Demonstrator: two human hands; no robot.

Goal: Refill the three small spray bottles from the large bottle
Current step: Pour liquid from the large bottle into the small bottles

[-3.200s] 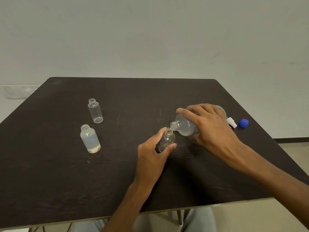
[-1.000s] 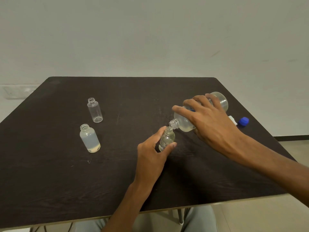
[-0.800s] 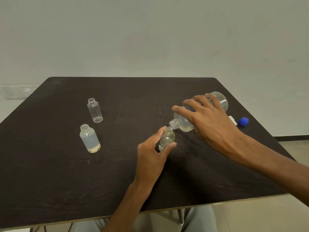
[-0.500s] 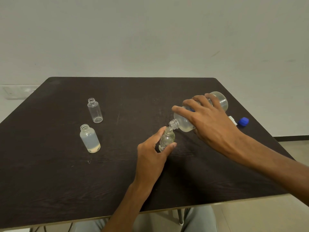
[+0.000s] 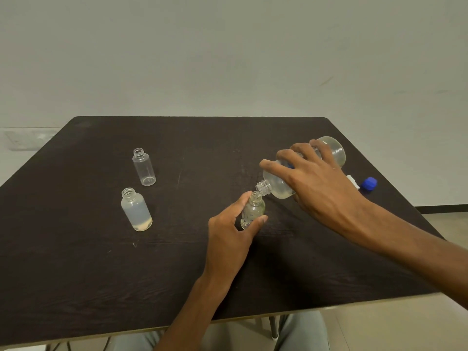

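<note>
My right hand grips the large clear bottle, tipped with its neck down over the mouth of a small clear bottle. My left hand holds that small bottle upright on the dark table between thumb and fingers. Liquid runs from the large neck into it. Two more small uncapped bottles stand at the left: a clear slim bottle and a frosted bottle with a little liquid at its bottom.
A blue cap and a white cap piece lie near the table's right edge, behind my right wrist. A pale wall stands behind the table. My knees show under the front edge.
Since 3.2 s ago my right hand has raised the large bottle's base, tipping it more steeply. Over the last second both hands and all bottles have held still.
</note>
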